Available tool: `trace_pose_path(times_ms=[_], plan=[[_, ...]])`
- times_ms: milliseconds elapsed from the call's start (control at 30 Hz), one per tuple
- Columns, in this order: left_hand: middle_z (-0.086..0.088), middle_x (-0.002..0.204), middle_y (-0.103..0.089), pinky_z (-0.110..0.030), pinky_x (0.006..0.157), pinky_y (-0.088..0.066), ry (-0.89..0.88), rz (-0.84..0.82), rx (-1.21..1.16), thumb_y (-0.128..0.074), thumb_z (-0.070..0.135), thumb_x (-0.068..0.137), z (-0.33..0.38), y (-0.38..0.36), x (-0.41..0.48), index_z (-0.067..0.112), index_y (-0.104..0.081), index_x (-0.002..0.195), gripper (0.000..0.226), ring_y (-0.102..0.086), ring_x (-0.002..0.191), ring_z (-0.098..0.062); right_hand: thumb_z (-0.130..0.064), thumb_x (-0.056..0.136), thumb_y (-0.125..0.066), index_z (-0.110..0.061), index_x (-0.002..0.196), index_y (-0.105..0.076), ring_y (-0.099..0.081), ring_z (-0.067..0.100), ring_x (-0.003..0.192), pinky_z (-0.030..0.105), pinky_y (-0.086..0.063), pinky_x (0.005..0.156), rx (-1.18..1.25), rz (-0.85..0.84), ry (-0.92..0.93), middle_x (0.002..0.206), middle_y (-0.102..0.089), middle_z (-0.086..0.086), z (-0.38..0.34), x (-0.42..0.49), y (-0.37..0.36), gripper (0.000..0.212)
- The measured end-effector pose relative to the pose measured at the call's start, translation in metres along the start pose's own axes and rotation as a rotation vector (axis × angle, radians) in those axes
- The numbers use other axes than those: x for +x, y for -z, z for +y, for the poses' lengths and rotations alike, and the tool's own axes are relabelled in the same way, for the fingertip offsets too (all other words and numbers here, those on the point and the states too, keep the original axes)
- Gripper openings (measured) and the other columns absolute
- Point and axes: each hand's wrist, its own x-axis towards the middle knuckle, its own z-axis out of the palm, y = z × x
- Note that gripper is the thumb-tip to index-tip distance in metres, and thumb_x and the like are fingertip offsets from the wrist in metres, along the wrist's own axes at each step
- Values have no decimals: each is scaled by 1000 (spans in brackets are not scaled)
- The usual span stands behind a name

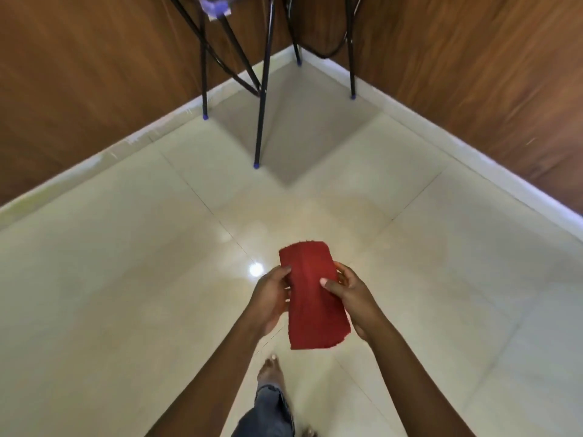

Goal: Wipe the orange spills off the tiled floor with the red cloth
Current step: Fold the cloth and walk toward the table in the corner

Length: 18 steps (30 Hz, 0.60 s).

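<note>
A folded red cloth [310, 294] is held in the air above the pale tiled floor [126, 279], between both hands. My left hand [273, 298] grips its left edge. My right hand [351, 294] grips its right edge with the thumb lying on top. Faint orange-tinted smears [315, 212] show on the tiles ahead of the cloth, between it and the table legs; they are pale and hard to outline.
A black metal table frame [262, 99] with blue-tipped feet stands in the room's corner ahead. Brown wood-panel walls [79, 89] with a white skirting meet there. My bare foot and jeans leg [271, 389] are on the tiles below the hands.
</note>
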Motion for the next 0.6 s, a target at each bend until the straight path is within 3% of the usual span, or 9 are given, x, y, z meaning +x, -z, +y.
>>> trace_pose_path(times_ms=[100,267,367,433,500,600], plan=[[-6,85,-67,-31,62,-49,-42,7,-12,-42,27,96,66,-4,-73,9,-62,105,29,-64,68,-19,-18,86,-63,-8,105,-62,-62,16,84,26,-48,75,-1,-88,-69,98,-68,3,-79,-62,-11,21],[-1,70,-54,-25,54,-43,-196,103,154,-45,25,97,137,3,-146,13,-49,77,24,-53,49,-11,-11,85,-64,-8,83,-59,-55,13,64,24,-47,62,-6,-34,61,76,-62,3,-159,-122,-36,6],[-3,78,-57,-24,57,-44,-231,25,-23,-55,23,92,165,9,-166,11,-51,98,14,-54,57,-12,-8,83,-64,-8,95,-59,-58,15,69,26,-47,63,37,-14,121,83,-64,4,-191,-137,-55,13],[-6,90,-62,-24,63,-46,-233,-51,-122,-62,11,87,186,20,-167,12,-38,125,45,-62,68,-13,-2,81,-65,-9,108,-55,-59,16,75,27,-46,65,82,1,177,91,-65,7,-213,-134,-69,29],[-12,107,-60,-26,77,-46,-273,-73,-33,-63,-4,82,204,34,-161,17,-21,142,76,-64,90,-18,6,80,-63,-14,115,-51,-60,17,76,26,-48,64,100,-3,230,89,-64,8,-231,-126,-80,42],[-16,115,-55,-25,83,-47,-373,13,167,-61,-12,79,238,55,-148,20,-19,146,86,-59,104,-24,12,77,-60,-25,119,-54,-61,19,77,25,-52,62,101,-17,270,83,-61,11,-258,-108,-104,56]])
